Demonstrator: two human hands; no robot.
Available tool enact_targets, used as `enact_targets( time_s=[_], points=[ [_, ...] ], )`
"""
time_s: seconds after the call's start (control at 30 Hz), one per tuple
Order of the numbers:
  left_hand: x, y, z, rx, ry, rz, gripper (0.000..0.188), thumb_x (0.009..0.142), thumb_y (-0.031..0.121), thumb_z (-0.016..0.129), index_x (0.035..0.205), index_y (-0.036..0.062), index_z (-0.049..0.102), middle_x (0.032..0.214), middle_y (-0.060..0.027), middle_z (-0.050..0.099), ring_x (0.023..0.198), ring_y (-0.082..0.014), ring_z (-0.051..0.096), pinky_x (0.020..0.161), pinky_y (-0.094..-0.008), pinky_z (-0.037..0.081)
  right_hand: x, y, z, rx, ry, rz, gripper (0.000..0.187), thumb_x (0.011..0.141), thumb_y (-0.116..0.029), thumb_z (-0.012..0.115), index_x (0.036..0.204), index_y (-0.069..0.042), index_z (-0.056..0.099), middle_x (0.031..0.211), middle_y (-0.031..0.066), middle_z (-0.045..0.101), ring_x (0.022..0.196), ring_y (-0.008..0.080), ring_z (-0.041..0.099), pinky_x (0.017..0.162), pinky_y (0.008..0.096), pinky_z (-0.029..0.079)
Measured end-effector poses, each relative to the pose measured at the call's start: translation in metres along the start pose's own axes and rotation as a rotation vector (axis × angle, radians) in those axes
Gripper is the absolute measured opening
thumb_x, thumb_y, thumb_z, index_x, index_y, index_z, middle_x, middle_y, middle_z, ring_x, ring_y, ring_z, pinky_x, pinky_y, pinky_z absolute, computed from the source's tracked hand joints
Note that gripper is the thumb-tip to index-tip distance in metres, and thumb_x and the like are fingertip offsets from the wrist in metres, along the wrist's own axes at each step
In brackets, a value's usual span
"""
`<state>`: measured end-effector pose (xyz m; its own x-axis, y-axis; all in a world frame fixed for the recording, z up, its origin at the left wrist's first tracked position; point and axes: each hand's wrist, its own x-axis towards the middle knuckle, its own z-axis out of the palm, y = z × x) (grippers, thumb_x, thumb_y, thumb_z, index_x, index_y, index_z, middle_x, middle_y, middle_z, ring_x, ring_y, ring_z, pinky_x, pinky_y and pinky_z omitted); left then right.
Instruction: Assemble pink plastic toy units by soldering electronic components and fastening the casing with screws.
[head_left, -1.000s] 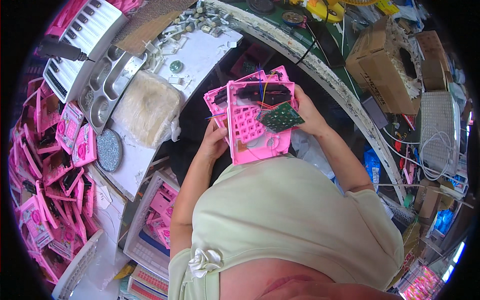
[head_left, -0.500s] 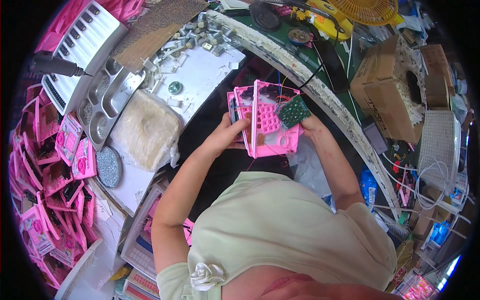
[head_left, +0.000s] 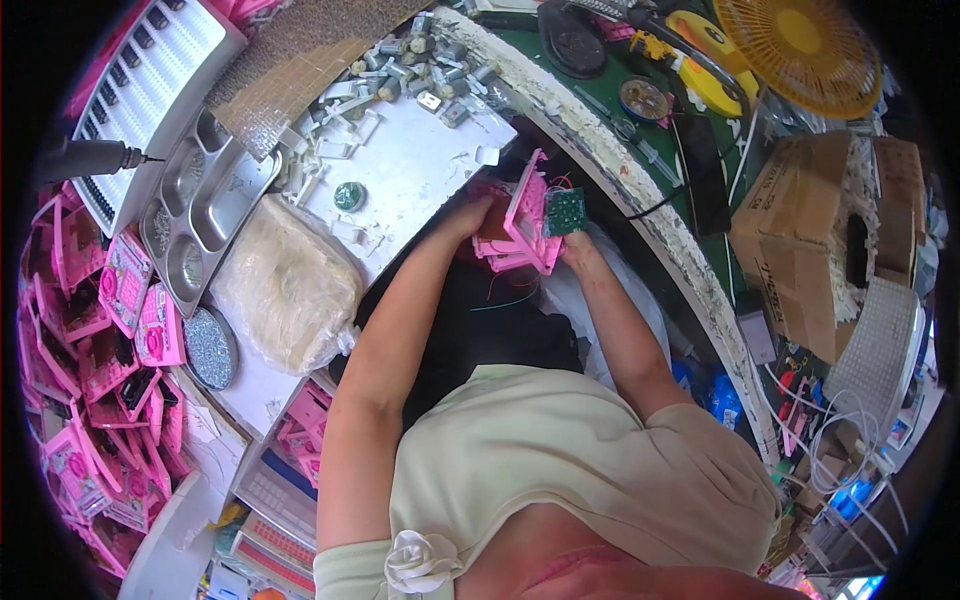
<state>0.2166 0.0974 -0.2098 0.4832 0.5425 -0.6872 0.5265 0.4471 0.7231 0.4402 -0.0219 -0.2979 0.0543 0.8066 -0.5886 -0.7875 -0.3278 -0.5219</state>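
Observation:
In front of my body, beside the white table's edge, I hold an opened pink plastic toy casing (head_left: 524,222) with both hands. My left hand (head_left: 472,215) is closed on its left side, with the fingers partly hidden behind the plastic. At the lower right, my right hand (head_left: 577,247) grips the casing just below a green circuit board (head_left: 566,212), which stands against the casing's right side. Thin wires (head_left: 508,303), red and green, hang beneath it over dark cloth. The casing is tilted, and most of its inside is turned out of sight.
On the white table (head_left: 420,160) lie small motors (head_left: 425,75), a wrapped bag (head_left: 290,285) and a metal compartment tray (head_left: 232,195). An electric screwdriver (head_left: 95,158) hangs at left above heaped pink casings (head_left: 110,400). A chipped ledge (head_left: 650,225) curves past my right arm; a cardboard box (head_left: 800,235) stands beyond.
The casing has dropped lower, away from the camera, and turned, so its grid of key holes no longer shows. Both hands moved with it. The view has shifted slightly.

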Motion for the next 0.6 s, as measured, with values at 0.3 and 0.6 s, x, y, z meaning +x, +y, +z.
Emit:
enact_targets(
  time_s=[0.3, 0.6],
  points=[
    [0.018, 0.024, -0.005, -0.02, -0.08, 0.278, 0.035, 0.097, 0.025, 0.058, 0.125, 0.0044, 0.065, 0.118, -0.0127, 0.068, 0.113, -0.0223, 0.062, 0.099, -0.0357, 0.049, 0.049, 0.005, -0.026, -0.095, -0.093, -0.065, 0.039, 0.101, -0.036, 0.058, 0.131, -0.012, 0.06, 0.119, 0.0032, 0.067, 0.105, 0.0176, 0.066, 0.092, 0.0375, 0.056],
    [0.085, -0.019, 0.005, 0.034, 0.194, 0.281, 0.051, 0.096, 0.039, 0.055, 0.134, 0.0057, 0.059, 0.13, -0.0185, 0.064, 0.116, -0.0295, 0.062, 0.099, -0.0397, 0.048, 0.091, -0.012, 0.008, 0.202, -0.2, -0.116, 0.052, 0.1, -0.041, 0.057, 0.137, -0.005, 0.056, 0.128, 0.0103, 0.066, 0.111, 0.0245, 0.067, 0.096, 0.0439, 0.057]
  ],
)
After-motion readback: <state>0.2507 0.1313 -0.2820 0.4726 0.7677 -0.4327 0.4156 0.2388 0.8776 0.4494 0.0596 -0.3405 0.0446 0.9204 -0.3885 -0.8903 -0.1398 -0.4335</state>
